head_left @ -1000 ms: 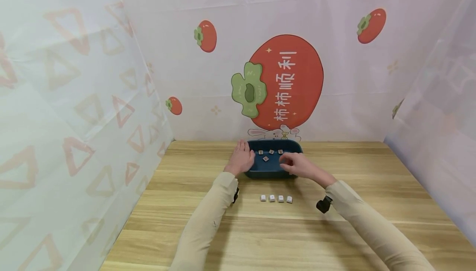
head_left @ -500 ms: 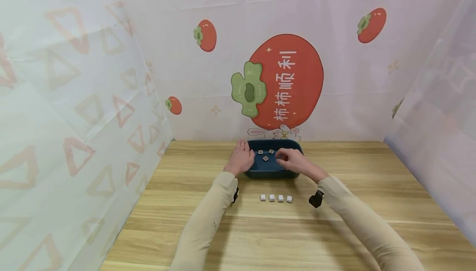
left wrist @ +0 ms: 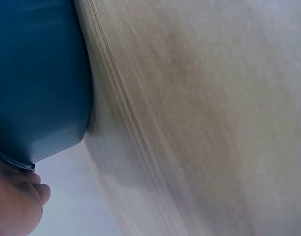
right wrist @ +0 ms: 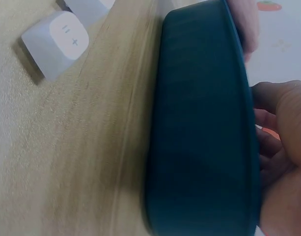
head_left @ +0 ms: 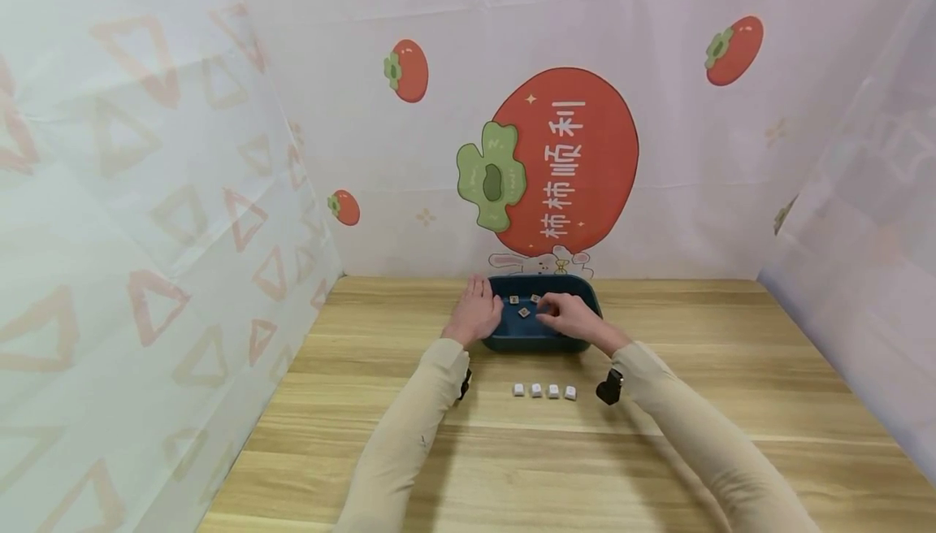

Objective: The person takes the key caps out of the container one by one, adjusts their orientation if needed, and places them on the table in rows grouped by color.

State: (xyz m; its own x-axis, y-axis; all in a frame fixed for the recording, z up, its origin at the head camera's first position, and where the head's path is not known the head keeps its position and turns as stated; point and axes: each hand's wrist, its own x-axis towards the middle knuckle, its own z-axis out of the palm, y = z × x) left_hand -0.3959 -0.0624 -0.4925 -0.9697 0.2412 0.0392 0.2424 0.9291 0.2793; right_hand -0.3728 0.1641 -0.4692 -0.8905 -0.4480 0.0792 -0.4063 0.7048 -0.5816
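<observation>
My left hand (head_left: 474, 314) lies along the left rim of a dark teal tray (head_left: 534, 344), fingers straight and thumb toward the inside. In the left wrist view, part of that hand (left wrist: 15, 204) touches the rim. Over the tray's right half is my right hand (head_left: 570, 318), its fingers bent, their tips close to a small tan square piece (head_left: 535, 298). Two similar square pieces (head_left: 514, 300) lie to its left. In the right wrist view, the tray's wall (right wrist: 204, 118) partly covers the bent fingers (right wrist: 270, 142); whether they hold anything is hidden.
Several white keycaps (head_left: 536, 391) stand in a row in front of the tray. One keycap (right wrist: 69, 37) shows equals and plus signs in the right wrist view. The wooden table (head_left: 439, 468) meets a printed backdrop (head_left: 409, 240) behind the tray.
My right hand has shifted left inside the tray and now covers the rightmost tan piece, which was visible a second ago. My left hand has stayed on the rim.
</observation>
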